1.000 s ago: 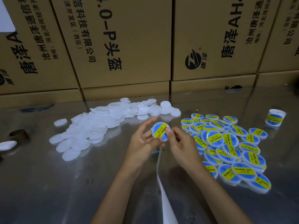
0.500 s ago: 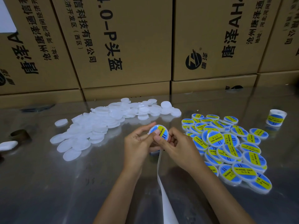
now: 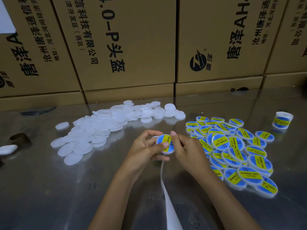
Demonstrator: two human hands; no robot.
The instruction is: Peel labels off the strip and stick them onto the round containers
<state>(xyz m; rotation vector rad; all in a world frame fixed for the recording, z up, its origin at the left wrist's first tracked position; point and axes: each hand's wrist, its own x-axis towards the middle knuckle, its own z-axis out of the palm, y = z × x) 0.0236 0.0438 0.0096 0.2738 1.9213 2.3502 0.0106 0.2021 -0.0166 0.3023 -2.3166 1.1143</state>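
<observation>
Both hands hold the labelled round container above the steel table, left hand thumb pressing its label, right hand pinching the rim; labelled pile lies nearer the right.

You are looking down at a grey, glossy counter that mirrors what stands behind it. Along its far edge rises a wall of stacked brown cardboard boxes, set side by side and printed with large black Chinese characters and a round black logo. A lower row of boxes shows beneath them. In the upper left corner you see a pale patch. The light is dim and even.
</observation>
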